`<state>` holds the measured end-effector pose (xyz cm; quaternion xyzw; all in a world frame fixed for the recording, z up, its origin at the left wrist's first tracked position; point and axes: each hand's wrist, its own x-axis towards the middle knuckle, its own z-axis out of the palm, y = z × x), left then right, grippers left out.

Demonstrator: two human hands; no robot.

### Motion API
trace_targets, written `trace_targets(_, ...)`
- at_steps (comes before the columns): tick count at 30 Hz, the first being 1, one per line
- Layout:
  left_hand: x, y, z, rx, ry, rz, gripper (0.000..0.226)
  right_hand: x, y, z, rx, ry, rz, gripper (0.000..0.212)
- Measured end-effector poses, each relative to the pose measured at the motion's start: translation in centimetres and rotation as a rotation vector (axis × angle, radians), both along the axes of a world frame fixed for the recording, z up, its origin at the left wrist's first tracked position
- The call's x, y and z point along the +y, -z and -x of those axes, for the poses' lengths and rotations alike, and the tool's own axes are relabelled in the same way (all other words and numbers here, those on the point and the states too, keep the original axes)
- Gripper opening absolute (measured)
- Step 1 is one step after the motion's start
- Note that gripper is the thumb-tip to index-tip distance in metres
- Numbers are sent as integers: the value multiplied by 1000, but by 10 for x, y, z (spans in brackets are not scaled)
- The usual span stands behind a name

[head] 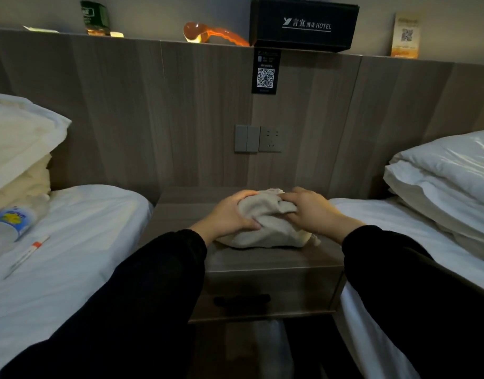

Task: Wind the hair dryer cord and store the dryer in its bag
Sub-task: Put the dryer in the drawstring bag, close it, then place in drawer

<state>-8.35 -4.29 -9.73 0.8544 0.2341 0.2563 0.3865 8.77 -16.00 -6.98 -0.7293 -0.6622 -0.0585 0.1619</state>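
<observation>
Both of your hands were on the bag (265, 231), which sat bunched on the nightstand (262, 261) at the centre of the frame, between the left bed (85, 242) and the right bed (377, 214). Your left hand (229, 214) curled over the bag's left side, thumb pressed along the front fold, gripping the cloth. Your right hand (309, 212) was closed on the gathered fabric at the upper right, fingers tucked into the folds. No dryer and no cord showed anywhere. The bag bulged as though something filled it, so I judged the dryer was already inside with its cord wound, though the cloth hid it and I could not confirm that. The wall socket (270, 139) above the nightstand had nothing plugged into it.

That placed you at the last step, closing up the bag. A short tail of fabric or string poked out at the bag's lower right, too small to tell which. The next move likely called for gathering the mouth tight with the right hand while the left steadied the bulk, then pulling the string if there was one, taking care that no loop of cord slipped out. A water bottle (13, 222) and a thin white stick (27, 253) lay on the left bed, well apart from your work
</observation>
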Motion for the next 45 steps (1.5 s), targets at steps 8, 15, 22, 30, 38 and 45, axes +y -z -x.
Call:
trace_targets(8, -26, 11, -4, -185, -99, 99, 47, -24, 11, 10, 412, 253, -350, 22)
trace_targets(15, -56, 50, 10, -49, -126, 205, 26, -68, 51, -1, 1135, 388, -329, 15)
trace_targets(22, -85, 125, 42, -113, -346, -111, 30, -118, 92, -19, 1459, 495, -418, 26)
trace_targets(30, -92, 171, 50, 584, -82, -304, 63, -143, 107, -27, 1698, 491, -508, 26)
trace_targets(38, -86, 145, 37, 724, -123, -244, 33, -142, 104, -11, 1727, 476, -468, 32)
trace_targets(45, -101, 129, 54, 757, -22, -361, 32, -139, 102, -8, 1779, 495, -417, 34)
